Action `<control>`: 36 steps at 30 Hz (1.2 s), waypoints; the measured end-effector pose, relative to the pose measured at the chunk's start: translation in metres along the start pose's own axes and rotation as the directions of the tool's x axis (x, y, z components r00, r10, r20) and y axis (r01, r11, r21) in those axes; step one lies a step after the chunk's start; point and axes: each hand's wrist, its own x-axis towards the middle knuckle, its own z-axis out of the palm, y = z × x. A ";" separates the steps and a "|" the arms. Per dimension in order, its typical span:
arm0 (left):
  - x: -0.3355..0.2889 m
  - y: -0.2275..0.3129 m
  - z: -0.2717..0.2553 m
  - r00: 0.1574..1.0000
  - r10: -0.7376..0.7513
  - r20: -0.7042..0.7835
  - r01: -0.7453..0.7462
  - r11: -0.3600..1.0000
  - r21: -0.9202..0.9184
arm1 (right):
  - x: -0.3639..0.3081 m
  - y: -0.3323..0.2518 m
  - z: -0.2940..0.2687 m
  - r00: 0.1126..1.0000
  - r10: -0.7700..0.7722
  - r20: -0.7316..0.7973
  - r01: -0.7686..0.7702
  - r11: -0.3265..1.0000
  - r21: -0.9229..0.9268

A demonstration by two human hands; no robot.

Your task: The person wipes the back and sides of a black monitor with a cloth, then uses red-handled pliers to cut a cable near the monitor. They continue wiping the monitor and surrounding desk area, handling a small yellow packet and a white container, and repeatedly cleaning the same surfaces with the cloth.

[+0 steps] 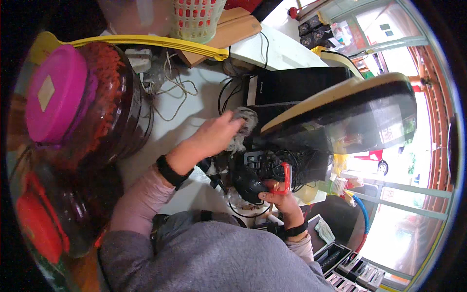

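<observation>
My left hand (214,136) is closed around a crumpled grey rag (247,120), at the near side of a black boxy device (301,86). Lower and to the right, my right hand (279,194) grips a rounded black device (249,184) whose exact kind I cannot make out. A red band-like piece (286,179) stands up by the fingers of that hand. Between the hands lie a black keypad (254,159) and a tangle of black cables (294,163). The rag hides part of what is under it.
At left stands a big jar with a pink lid (56,95), a long yellow plastic strip (146,40) behind it. White cords (177,92) lie on the white tabletop (202,80). A pale slotted basket (194,31) is farther back. Beyond my right hand rises a cream-rimmed cover (350,104); an open cash drawer (357,267) sits lower right.
</observation>
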 end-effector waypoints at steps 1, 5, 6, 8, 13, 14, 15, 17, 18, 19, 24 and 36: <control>-0.006 -0.003 -0.006 0.998 -0.013 -0.056 0.008 0.996 -0.089 | 0.001 0.000 0.001 1.000 -0.004 -0.007 0.004 0.999 0.036; -0.032 -0.007 -0.027 0.965 -0.096 -0.244 0.065 0.989 -0.132 | 0.002 -0.001 0.002 0.999 -0.037 -0.010 0.037 0.995 0.089; -0.039 -0.006 -0.030 0.956 -0.136 -0.260 0.120 0.990 -0.078 | 0.001 0.000 0.003 0.999 -0.028 -0.016 0.030 0.995 0.092; -0.057 -0.002 -0.032 0.958 -0.185 -0.218 0.240 0.936 0.259 | -0.001 0.003 0.003 0.999 -0.019 -0.028 0.023 0.989 0.147; -0.101 -0.009 -0.028 0.917 -0.356 -0.178 0.386 0.681 0.622 | -0.005 0.009 0.008 0.997 0.014 -0.071 0.009 0.949 0.316; -0.107 -0.013 -0.027 0.902 -0.399 -0.164 0.401 0.639 0.657 | -0.005 0.009 0.007 0.996 0.034 -0.082 -0.005 0.945 0.328; -0.111 -0.017 -0.025 0.890 -0.413 -0.192 0.434 0.642 0.632 | -0.007 0.010 0.011 0.980 0.067 -0.185 0.007 0.928 0.372; -0.116 -0.021 -0.023 0.838 -0.511 -0.191 0.511 0.613 0.602 | -0.009 0.008 0.012 0.991 0.040 -0.128 0.031 0.865 0.502; -0.116 -0.021 -0.023 0.860 -0.430 -0.275 0.501 0.605 0.619 | -0.009 0.006 0.012 0.992 0.052 -0.117 0.018 0.848 0.530; -0.118 -0.018 -0.023 0.871 -0.354 -0.341 0.491 0.589 0.642 | -0.011 0.004 0.014 0.992 0.062 -0.111 0.015 0.810 0.587; -0.104 0.020 -0.018 0.908 -0.126 -0.400 0.246 0.933 0.265 | -0.012 -0.013 0.028 0.981 0.129 -0.143 0.041 0.584 0.811; -0.070 0.076 0.017 0.880 -0.443 0.173 0.180 -0.028 -0.983 | 0.008 -0.049 0.075 0.919 -0.300 -0.254 0.373 0.870 0.322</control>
